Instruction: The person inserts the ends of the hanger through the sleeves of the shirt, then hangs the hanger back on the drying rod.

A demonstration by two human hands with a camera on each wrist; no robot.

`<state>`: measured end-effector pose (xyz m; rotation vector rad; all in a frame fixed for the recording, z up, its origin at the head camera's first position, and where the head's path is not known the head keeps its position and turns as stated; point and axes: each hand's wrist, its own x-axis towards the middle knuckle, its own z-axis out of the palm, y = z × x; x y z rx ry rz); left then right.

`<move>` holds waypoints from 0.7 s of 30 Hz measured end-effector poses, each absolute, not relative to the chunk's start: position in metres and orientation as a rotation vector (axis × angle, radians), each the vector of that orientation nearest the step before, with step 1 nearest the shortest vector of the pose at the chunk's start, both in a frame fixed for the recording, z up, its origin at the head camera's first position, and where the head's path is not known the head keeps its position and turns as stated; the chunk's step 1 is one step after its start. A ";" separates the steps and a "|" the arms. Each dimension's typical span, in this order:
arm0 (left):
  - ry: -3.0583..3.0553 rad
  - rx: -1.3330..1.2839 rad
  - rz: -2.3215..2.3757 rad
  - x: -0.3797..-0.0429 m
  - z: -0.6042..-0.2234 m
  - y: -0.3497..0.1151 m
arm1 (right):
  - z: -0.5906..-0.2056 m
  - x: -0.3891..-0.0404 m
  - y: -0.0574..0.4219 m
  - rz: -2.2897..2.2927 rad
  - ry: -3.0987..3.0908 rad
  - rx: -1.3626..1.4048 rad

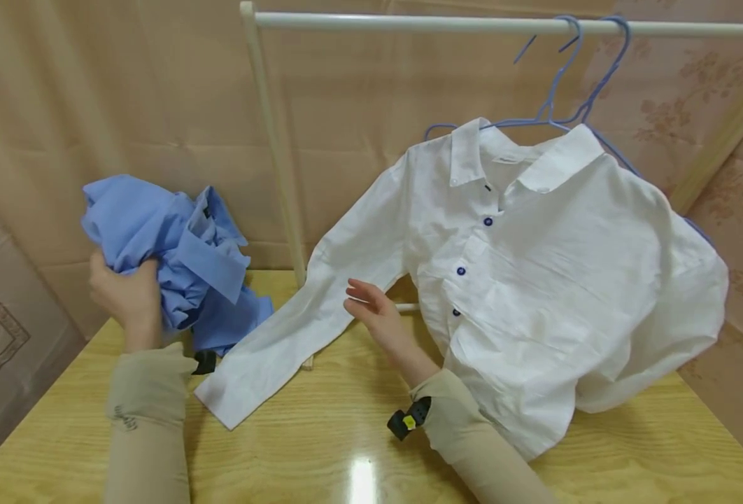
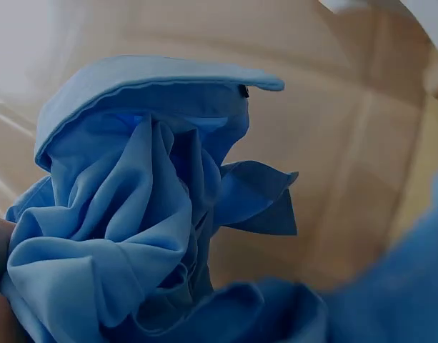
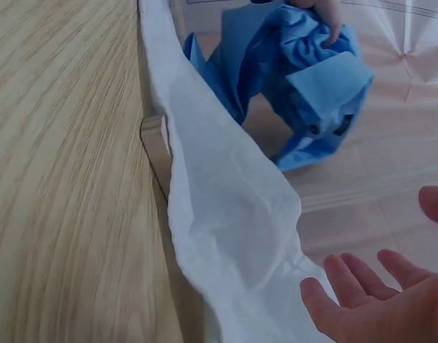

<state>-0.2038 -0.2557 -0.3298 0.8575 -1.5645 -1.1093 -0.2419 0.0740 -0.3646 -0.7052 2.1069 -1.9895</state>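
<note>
Bunched up in my left hand (image 1: 126, 290) is a blue collared shirt (image 1: 151, 224), held at the back left of the table. My fingers and thumb grip its folds, and the collar stands out in the left wrist view (image 2: 161, 78). Part of the blue cloth hangs down toward the tabletop. My right hand (image 1: 378, 318) is held in front of the white shirt (image 1: 529, 280), its fingers loosely extended and holding nothing. That shirt hangs on a blue hanger (image 1: 516, 123), buttoned with dark blue buttons, one sleeve stretched across the table toward the left.
A white rail (image 1: 409, 22) on an upright post (image 1: 277, 140) carries the blue hangers. Behind it hangs a beige curtain (image 1: 176, 91). The wooden table (image 1: 296, 448) lies below, with a wooden foot of the rack (image 3: 156, 146) beside the white sleeve.
</note>
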 end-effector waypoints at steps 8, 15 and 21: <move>-1.360 0.477 -1.229 -0.177 -0.287 -0.223 | -0.359 -0.237 0.058 -2.054 1.931 -0.739; -1.330 0.437 -1.217 -0.141 -0.254 -0.181 | -0.352 -0.229 0.051 -2.082 1.777 -0.903; -1.156 0.173 -1.312 -0.120 -0.238 -0.152 | -0.340 -0.216 0.048 -2.028 1.723 -1.057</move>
